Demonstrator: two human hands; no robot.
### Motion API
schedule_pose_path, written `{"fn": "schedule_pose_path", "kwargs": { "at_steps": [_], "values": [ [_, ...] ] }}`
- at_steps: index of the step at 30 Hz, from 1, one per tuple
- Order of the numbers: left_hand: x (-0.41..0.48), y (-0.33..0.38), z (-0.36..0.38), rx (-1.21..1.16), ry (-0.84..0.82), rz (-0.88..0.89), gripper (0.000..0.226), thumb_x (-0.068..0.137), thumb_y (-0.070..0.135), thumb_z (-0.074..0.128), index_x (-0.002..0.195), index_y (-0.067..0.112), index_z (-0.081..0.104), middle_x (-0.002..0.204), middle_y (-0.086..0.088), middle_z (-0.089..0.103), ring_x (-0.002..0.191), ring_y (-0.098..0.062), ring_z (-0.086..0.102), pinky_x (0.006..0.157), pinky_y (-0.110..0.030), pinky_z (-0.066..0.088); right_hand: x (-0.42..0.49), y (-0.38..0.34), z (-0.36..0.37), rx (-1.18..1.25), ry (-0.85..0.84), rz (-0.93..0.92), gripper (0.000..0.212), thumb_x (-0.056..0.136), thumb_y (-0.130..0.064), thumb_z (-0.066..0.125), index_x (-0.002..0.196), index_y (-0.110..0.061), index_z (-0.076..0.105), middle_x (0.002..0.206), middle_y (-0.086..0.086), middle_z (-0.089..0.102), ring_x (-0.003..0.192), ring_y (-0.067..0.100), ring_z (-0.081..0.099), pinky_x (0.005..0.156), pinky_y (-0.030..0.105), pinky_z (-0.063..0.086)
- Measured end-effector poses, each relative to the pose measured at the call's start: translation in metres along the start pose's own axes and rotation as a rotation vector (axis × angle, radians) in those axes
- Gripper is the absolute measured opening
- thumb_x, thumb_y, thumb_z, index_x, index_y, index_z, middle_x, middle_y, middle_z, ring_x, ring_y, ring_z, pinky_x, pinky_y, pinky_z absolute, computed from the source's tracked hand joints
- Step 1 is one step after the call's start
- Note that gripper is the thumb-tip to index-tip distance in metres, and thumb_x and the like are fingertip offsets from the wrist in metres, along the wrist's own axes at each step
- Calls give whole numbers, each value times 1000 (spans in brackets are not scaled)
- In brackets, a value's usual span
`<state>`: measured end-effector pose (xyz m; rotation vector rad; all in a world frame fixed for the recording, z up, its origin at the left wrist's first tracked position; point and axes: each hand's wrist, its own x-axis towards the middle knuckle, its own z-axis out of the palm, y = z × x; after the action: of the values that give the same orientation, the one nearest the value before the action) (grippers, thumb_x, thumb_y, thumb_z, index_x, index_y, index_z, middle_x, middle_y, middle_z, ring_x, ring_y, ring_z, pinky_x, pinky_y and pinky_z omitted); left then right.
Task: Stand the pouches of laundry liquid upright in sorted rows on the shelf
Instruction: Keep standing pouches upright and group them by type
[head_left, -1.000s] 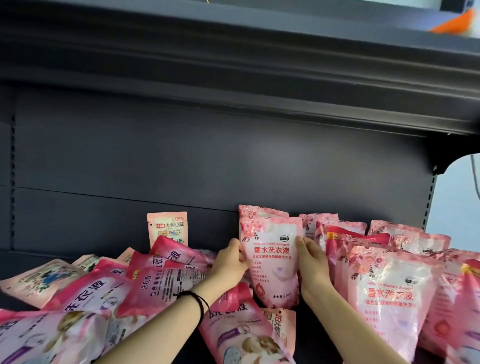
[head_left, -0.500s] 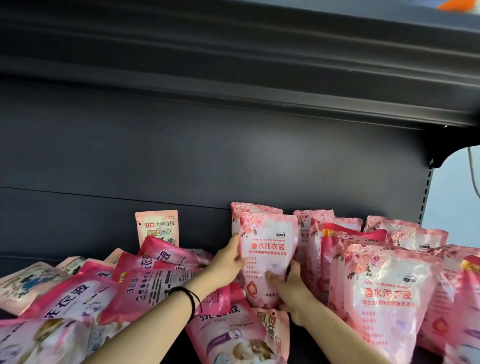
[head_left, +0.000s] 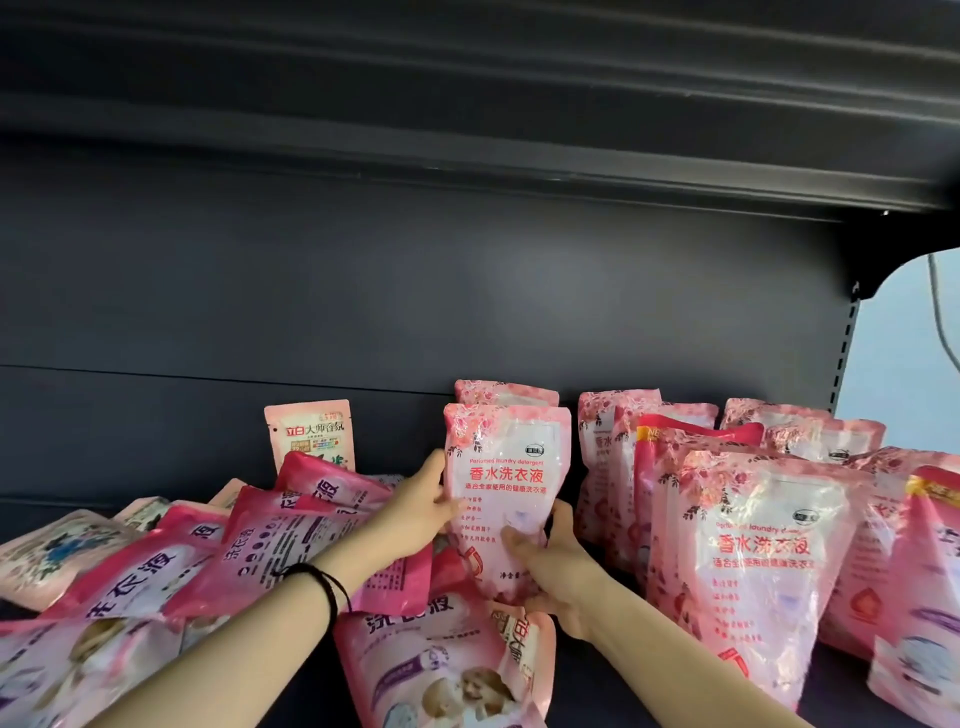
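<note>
A rose-print pouch (head_left: 506, 483) is held upright on the shelf (head_left: 576, 696) in front of a matching pouch (head_left: 506, 392), its left edge gripped by the left hand (head_left: 423, 506) and its lower front by the right hand (head_left: 550, 566), lowered there from its side, so placement seems nearly finished.

Both my bare forearms reach away from me and converge toward the middle. My left hand (head_left: 418, 512) grips the left edge of the pale pink pouch (head_left: 511, 467), with one digit lying up along that edge. My right hand (head_left: 553, 564) holds the pouch's lower right part, thumb pressed across its front and fingers wrapped behind. A black band (head_left: 327, 584) circles my left wrist.
</note>
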<state>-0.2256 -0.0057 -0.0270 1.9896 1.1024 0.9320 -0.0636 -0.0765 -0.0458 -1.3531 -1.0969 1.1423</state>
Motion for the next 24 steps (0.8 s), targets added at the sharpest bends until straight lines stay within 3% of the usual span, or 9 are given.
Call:
{"fn": "schedule_pose_path", "kwargs": {
  "at_steps": [5, 7, 12, 17, 20, 22, 24],
  "values": [
    [11, 2, 9, 8, 56, 26, 28, 95, 11, 53, 116, 21, 39, 116, -5, 66, 103, -18, 65, 88, -36, 56, 8, -7, -15, 4, 80, -63, 42, 91, -14, 63, 121, -24, 36, 108, 3, 63, 90, 15, 63, 58, 29, 52],
    [16, 6, 16, 30, 62, 35, 29, 95, 11, 54, 118, 18, 38, 116, -5, 66, 104, -18, 64, 87, -33, 55, 13, -6, -20, 36, 120, -81, 42, 91, -11, 63, 119, -25, 35, 109, 6, 64, 93, 20, 64, 60, 32, 53],
    [26, 6, 22, 30, 80, 32, 27, 95, 11, 52, 117, 16, 37, 117, -5, 65, 106, -20, 63, 89, -35, 54, 25, 1, -20, 41, 139, -77, 36, 92, -12, 60, 109, -30, 34, 109, 6, 64, 99, 25, 65, 85, 51, 56],
    [27, 8, 15, 172, 101, 12, 25, 95, 17, 53, 113, 14, 36, 108, -6, 65, 94, -19, 64, 83, -37, 56, 31, -1, -17, 7, 145, -73, 39, 91, -16, 62, 115, -28, 33, 109, 5, 64, 98, 23, 65, 87, 48, 56],
    [16, 18, 0, 479, 45, -12, 31, 95, 29, 53, 118, 13, 41, 108, -7, 65, 91, -20, 65, 81, -39, 55, 27, -4, -25, -182, 136, -38, 46, 90, -17, 63, 124, -15, 32, 108, 0, 58, 98, 17, 59, 85, 31, 52],
    [3, 26, -16, 915, 16, 53, 34, 94, 40, 50, 117, 15, 52, 107, -4, 66, 90, -21, 65, 76, -38, 54, 22, -9, -33, -462, 119, -27, 41, 89, -18, 64, 121, -7, 41, 111, 3, 54, 100, 17, 55, 82, 25, 47],
    [-8, 36, -29, 1206, 19, 179, 31, 91, 44, 48, 103, 19, 62, 99, -2, 67, 89, -22, 63, 79, -35, 50, 16, -18, -40, -818, 106, -39, 26, 87, -22, 62, 108, -10, 53, 110, 4, 57, 97, 17, 57, 76, 24, 47]
  ]
}}
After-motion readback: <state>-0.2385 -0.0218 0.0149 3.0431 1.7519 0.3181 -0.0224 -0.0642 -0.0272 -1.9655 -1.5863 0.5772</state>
